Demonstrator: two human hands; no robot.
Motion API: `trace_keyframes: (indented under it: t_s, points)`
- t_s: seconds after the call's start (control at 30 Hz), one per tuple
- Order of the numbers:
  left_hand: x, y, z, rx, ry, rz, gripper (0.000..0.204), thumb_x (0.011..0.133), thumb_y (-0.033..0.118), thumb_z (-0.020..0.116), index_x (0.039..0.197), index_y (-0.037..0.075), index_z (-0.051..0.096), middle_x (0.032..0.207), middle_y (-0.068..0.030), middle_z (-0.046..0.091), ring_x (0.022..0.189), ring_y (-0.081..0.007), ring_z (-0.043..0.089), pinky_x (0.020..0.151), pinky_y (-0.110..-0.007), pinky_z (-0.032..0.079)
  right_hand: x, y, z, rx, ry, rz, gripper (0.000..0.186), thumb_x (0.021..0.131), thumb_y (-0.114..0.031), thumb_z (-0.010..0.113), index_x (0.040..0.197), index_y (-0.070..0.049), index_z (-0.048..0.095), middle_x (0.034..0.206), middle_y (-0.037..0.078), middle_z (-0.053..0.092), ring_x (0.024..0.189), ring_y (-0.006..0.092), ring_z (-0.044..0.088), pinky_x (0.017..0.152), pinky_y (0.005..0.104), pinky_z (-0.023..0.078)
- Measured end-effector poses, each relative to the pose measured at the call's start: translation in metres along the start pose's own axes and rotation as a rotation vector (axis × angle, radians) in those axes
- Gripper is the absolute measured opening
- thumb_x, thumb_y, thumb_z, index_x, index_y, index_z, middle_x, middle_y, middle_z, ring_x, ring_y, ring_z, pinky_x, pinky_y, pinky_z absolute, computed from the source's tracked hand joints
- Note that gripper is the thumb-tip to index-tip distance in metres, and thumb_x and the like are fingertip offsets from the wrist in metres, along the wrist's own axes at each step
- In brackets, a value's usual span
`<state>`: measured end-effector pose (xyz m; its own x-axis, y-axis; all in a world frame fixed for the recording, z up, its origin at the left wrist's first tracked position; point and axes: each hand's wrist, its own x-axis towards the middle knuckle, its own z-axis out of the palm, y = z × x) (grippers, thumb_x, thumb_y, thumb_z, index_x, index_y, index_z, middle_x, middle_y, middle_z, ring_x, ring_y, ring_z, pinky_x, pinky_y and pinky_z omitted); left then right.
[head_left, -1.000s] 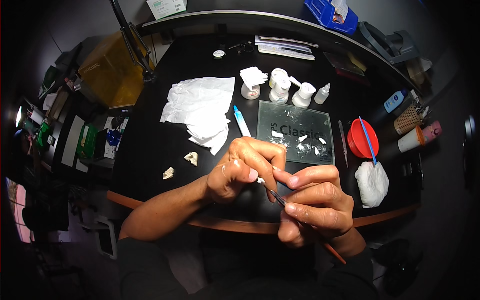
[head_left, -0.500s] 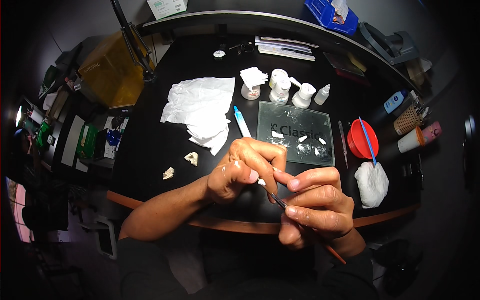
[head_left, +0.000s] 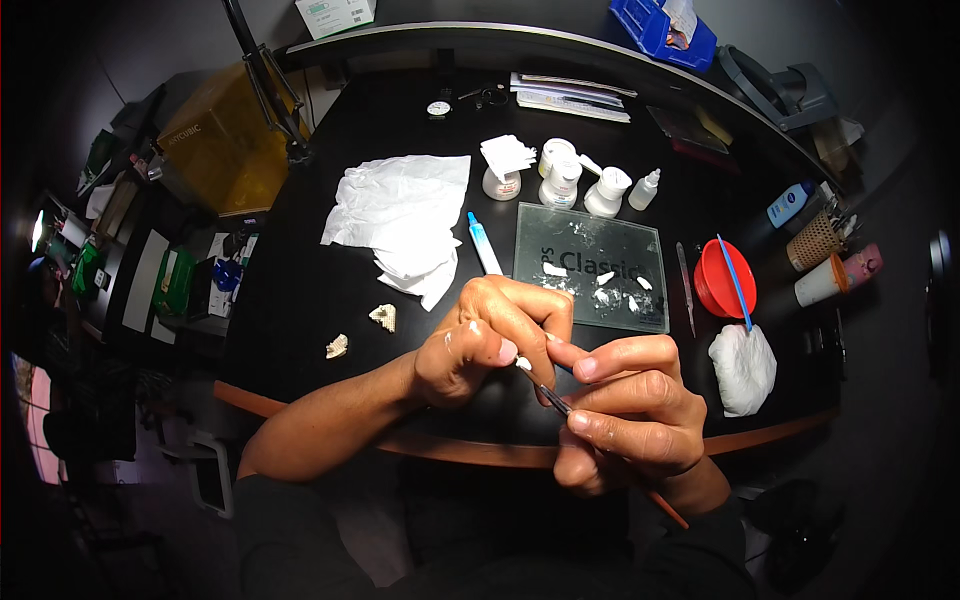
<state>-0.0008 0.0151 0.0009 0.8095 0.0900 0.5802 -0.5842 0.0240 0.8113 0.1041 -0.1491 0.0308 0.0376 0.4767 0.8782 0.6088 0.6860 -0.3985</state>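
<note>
Over the near edge of the desk, my left hand (head_left: pixel 485 335) is closed, with a small white tooth-like piece (head_left: pixel 524 364) pinched at its thumb tip. A slim brush (head_left: pixel 553 400) with a dark ferrule and a reddish-brown handle is in the fingers of my right hand (head_left: pixel 640 405). Its tip reaches the white piece; whether it touches is too small to tell. The two hands meet at the fingertips. Just beyond them lies a glass slab (head_left: pixel 590 235) with white powder and several white lumps. Two beige dental model pieces (head_left: pixel 383 318) rest left of my left hand.
White tissue (head_left: pixel 400 205) and a blue-and-white tube (head_left: pixel 482 243) lie beyond my left hand. White jars (head_left: pixel 558 185) and a dropper bottle (head_left: pixel 646 190) stand behind the slab. Rightward are tweezers (head_left: pixel 686 288), a red bowl (head_left: pixel 712 285) with a blue stick, and a white wad (head_left: pixel 742 372).
My right hand and the brush have shifted very slightly to the left. My left hand and the white piece look the same.
</note>
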Motion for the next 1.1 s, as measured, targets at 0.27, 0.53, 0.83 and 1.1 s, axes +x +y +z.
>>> trace_keyframes:
  t_s: [0.27,0.53,0.83,1.1]
  points:
    - [-0.001,0.0017,0.0026,-0.062,0.031,-0.024,0.054,0.081,0.04,0.049,0.072,-0.005,0.077,0.068,-0.0135,0.059,0.07,-0.0224,0.049,0.066,-0.035,0.04,-0.0006,0.0002,-0.0001,-0.009,0.005,0.007,0.02,0.076,-0.003,0.082,0.093,-0.002,0.072,0.088,0.008,0.068,0.099,0.0292,0.068,0.085,0.0415,0.064]
    - [-0.0014,-0.0003,-0.0001,-0.033,0.011,-0.032,0.055,0.081,0.04,0.048,0.071,-0.005,0.076,0.068,-0.0132,0.059,0.071,-0.0224,0.049,0.066,-0.035,0.04,-0.0003,0.0006,0.0001,-0.009,0.01,0.004,0.02,0.075,-0.003,0.083,0.092,-0.002,0.072,0.088,0.008,0.068,0.099,0.0295,0.069,0.085,0.0412,0.064]
    - [-0.0012,-0.0023,-0.0004,-0.037,0.018,-0.006,0.055,0.074,0.04,0.047,0.077,-0.007,0.076,0.069,-0.018,0.062,0.067,-0.0224,0.055,0.062,-0.035,0.043,-0.0006,0.0002,0.0003,-0.022,0.025,0.013,0.02,0.075,0.0,0.081,0.092,-0.003,0.072,0.087,0.007,0.069,0.097,0.0291,0.069,0.079,0.0366,0.061]
    - [-0.0001,-0.0008,-0.0016,-0.003,-0.02,0.005,0.057,0.071,0.04,0.044,0.074,-0.007,0.076,0.069,-0.0163,0.062,0.068,-0.0234,0.056,0.063,-0.035,0.043,-0.0014,0.0002,-0.0005,-0.013,0.035,0.015,0.021,0.073,0.002,0.08,0.091,-0.003,0.071,0.086,0.007,0.068,0.096,0.0287,0.07,0.077,0.0351,0.06]
